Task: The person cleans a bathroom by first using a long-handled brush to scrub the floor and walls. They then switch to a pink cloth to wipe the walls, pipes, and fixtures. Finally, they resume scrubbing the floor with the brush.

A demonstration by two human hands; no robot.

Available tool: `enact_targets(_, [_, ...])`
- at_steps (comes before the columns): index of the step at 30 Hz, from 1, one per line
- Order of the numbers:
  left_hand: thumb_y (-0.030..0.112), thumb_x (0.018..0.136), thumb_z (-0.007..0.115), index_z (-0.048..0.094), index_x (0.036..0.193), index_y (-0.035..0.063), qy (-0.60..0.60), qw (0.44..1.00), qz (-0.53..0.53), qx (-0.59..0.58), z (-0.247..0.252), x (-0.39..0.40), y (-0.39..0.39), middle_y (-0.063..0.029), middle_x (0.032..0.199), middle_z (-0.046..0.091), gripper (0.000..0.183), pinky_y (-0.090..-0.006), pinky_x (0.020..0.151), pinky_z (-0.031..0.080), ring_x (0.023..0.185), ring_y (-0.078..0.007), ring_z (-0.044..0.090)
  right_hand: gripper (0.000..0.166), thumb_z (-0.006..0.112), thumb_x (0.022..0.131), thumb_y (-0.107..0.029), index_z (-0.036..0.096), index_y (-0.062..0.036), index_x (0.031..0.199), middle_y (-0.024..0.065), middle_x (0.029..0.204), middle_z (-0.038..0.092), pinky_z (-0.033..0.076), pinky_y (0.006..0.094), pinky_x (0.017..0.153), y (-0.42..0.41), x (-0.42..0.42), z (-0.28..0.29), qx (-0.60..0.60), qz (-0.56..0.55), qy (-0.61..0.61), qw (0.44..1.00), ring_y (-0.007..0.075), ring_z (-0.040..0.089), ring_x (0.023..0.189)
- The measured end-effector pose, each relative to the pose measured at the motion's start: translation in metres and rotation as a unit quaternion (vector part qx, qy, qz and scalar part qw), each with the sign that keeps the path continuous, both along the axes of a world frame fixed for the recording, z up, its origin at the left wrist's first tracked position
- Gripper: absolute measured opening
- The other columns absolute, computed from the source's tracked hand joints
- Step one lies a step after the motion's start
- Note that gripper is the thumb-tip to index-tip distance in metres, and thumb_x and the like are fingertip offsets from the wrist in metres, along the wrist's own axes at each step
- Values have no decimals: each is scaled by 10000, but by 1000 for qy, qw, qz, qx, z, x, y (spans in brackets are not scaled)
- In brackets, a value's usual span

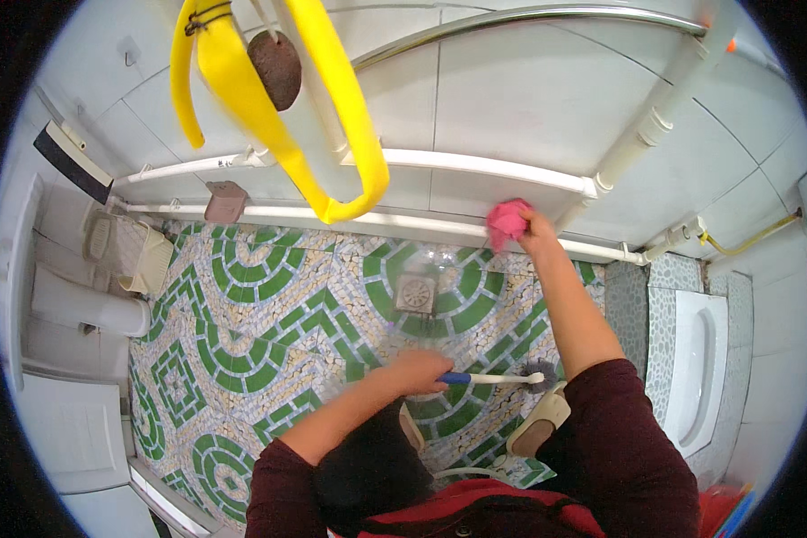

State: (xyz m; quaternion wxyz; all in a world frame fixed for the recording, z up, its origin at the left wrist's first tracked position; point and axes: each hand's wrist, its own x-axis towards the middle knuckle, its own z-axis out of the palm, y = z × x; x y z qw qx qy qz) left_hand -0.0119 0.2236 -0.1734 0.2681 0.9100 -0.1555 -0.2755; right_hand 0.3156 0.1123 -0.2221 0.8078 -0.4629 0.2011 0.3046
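My left hand (422, 372) is closed around the blue end of a toilet brush (501, 378). The brush's white handle points right, and its grey bristle head is beside one of my slippers (539, 420). Farther out, my right hand (538, 232) grips a crumpled pink cloth (508, 222) at the lower white wall pipe (417, 220). The cloth covers part of that pipe; whether it presses on the pipe or the wall tiles, I cannot tell. Between the hands and to the left, a square floor drain (415, 294) is set in the green patterned floor.
A yellow strap (353, 121) and a dark oval stone-like object (275, 70) hang at upper left. A metal rail (531, 15) and an upper white pipe (471, 165) run along the wall. A squat toilet (699, 370) lies right, a plastic basket (149, 259) and washbasin pedestal (91, 306) left.
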Motion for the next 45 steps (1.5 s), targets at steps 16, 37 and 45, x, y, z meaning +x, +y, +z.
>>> enact_targets(16, [328, 789, 583, 537, 968, 87, 30, 997, -1, -69, -4, 6, -2, -130, 867, 566, 304, -430, 686, 460, 822, -328, 571, 215, 634, 739, -69, 575, 9, 930, 90, 897, 617, 494, 321, 740, 146, -65, 7, -58, 267, -404, 873, 233, 607, 817])
enact_targets(37, [328, 773, 602, 566, 969, 90, 43, 999, 11, 26, 34, -27, -42, -155, 841, 601, 311, -436, 682, 456, 795, -347, 579, 374, 541, 724, 14, 536, 25, 1098, 106, 942, 610, 496, 310, 673, -191, -104, 69, -111, 62, -160, 979, 200, 601, 764])
enact_targets(45, [312, 786, 597, 601, 996, 43, -32, 995, 76, 64, 129, -38, -52, -148, 839, 629, 341, -375, 677, 467, 759, -285, 602, 415, 519, 706, -19, 530, 30, 1118, 93, 923, 612, 481, 302, 703, -412, -183, 151, -343, 187, -242, 888, 174, 594, 782])
